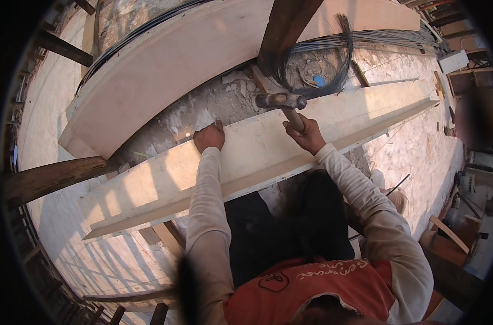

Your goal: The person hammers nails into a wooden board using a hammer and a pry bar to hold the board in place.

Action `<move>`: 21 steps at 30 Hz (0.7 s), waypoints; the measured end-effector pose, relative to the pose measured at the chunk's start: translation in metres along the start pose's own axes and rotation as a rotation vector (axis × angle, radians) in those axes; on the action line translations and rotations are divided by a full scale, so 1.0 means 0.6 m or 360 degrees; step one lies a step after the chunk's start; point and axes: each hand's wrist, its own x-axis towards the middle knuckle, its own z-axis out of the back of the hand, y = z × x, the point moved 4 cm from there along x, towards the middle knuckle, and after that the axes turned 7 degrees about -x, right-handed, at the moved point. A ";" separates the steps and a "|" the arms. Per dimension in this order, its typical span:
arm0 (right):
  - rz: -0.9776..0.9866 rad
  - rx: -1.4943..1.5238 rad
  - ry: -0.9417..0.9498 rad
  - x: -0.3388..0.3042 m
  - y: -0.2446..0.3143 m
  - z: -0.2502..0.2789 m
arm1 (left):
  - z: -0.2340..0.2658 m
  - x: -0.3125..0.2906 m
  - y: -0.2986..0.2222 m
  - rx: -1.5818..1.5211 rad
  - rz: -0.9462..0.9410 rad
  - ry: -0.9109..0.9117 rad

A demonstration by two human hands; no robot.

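Observation:
A long pale wooden board (257,138) with a raised strip along its near edge lies across in front of my legs. My left hand (209,136) is closed on its far edge, left of the middle; the fingertips are partly hidden beyond the edge. Over the right half of the board, my right hand (307,135) grips the wooden handle of a hammer (281,101). The hammer's dark metal head is up above the board's far edge.
Beyond lies a wide curved plywood panel (165,70), with rubble (225,95) between it and the board. A coil of thin black wire (344,65) rests around a dark timber post (284,32). Another timber (57,176) juts in from the left.

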 end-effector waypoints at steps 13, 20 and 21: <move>0.0266 -0.0387 -0.0115 0.014 0.015 -0.012 | -0.001 -0.006 -0.004 -0.0030 0.0006 0.0033; 0.0084 -0.0794 0.0135 -0.002 0.062 -0.009 | 0.009 -0.015 -0.015 -0.0080 -0.0003 0.0080; 0.0049 -0.0614 0.0006 -0.017 0.086 0.002 | 0.009 -0.016 -0.008 -0.0081 -0.0002 0.0062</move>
